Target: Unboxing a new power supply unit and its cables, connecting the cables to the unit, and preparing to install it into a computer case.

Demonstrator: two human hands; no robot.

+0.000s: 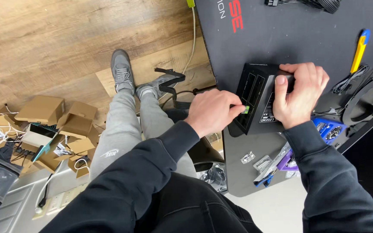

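Hands worked the black power supply box (255,97) at the bench's (281,34) near edge: right hand (301,92) clamped it steady, left hand (212,111) pinched a small green tab (246,109), best pulled slowly and squarely.

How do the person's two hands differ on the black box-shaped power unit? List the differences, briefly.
The left hand sits at the black box-shaped power unit's near edge, fingers pinched on a small green piece; the right hand wraps over the unit's far side in a broad grip. The left hand touches with fingertips only, while the right hand lays thumb and palm across the casing. Both emerge from dark sleeves and touch the same unit on the black desk mat.
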